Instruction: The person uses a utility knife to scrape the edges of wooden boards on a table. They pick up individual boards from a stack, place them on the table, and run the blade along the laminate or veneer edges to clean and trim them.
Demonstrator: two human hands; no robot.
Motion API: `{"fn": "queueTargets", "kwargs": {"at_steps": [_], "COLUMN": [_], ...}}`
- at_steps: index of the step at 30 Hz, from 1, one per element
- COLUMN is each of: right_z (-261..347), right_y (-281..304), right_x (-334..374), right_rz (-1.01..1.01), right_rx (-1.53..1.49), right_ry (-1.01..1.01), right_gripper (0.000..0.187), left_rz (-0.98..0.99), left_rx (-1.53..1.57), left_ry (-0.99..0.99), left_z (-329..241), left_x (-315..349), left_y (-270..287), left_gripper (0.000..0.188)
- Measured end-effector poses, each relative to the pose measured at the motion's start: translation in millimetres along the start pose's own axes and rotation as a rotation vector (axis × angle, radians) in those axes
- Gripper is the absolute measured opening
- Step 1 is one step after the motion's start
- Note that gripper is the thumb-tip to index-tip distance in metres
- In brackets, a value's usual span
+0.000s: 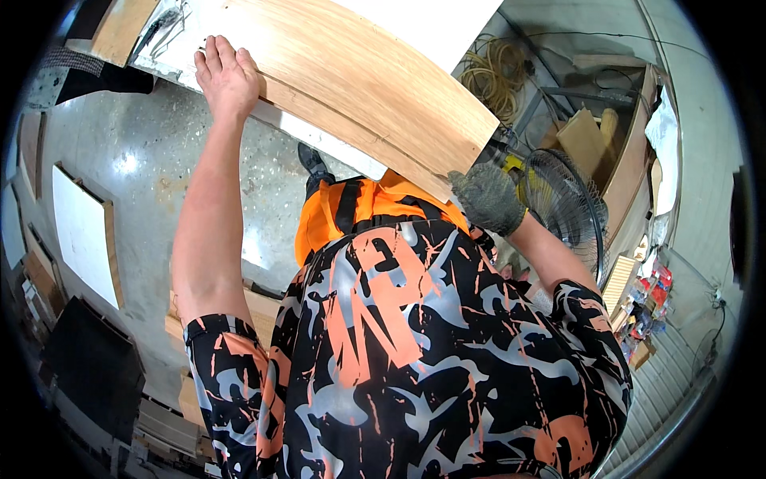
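Note:
A wide wood-grain panel (375, 80) lies slantwise across a white worktable (295, 126). Along its near edge runs a narrow wooden strip (343, 132), with a dark line between the two. My left hand (227, 76) is bare and rests flat, fingers stretched out, on the white surface at the strip's left end; its thumb side touches the wood. In a dark grey work glove, my right hand (488, 198) is closed at the strip's right end, by the panel's near corner. The glove hides its fingertips.
A black wire fan (562, 203) stands close to my right hand. Beyond it are a bin of offcuts (590, 140) and a coiled yellowish hose (493, 78). A white board (84, 231) stands at the left, and some thin metal pieces (163, 24) lie on the table's left end.

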State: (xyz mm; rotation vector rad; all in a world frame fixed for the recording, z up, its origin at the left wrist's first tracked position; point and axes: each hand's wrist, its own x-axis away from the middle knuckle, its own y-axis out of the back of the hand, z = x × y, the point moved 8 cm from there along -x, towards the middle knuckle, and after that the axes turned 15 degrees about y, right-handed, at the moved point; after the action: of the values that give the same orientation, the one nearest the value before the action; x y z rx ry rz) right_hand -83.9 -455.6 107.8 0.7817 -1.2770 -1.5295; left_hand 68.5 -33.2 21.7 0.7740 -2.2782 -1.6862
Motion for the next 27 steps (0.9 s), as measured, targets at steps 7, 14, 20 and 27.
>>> {"fn": "queueTargets", "kwargs": {"at_steps": [7, 14, 20, 27], "right_z": [4.0, 4.4, 4.6, 1.0], "right_y": [12.2, -9.1, -6.9, 0.7], "right_x": [-11.1, 17.9, 32.6, 7.6], "right_rz": [-0.097, -0.146, -0.100, -0.107], "right_rx": [0.063, 0.042, -0.016, 0.059], "right_ry": [0.037, 0.017, -0.033, 0.056], "right_gripper": [0.039, 0.037, 0.036, 0.043], "left_rz": [-0.012, 0.020, 0.016, 0.028], "left_rx": [-0.025, -0.007, -0.015, -0.022], "left_ry": [0.004, 0.023, 0.023, 0.033], "left_z": [5.4, 5.4, 5.7, 4.1], "left_x": [-1.8, -1.7, -1.9, -2.0], "left_y": [-4.2, -5.6, -4.8, -3.4], "left_gripper": [0.063, 0.064, 0.064, 0.064]}}
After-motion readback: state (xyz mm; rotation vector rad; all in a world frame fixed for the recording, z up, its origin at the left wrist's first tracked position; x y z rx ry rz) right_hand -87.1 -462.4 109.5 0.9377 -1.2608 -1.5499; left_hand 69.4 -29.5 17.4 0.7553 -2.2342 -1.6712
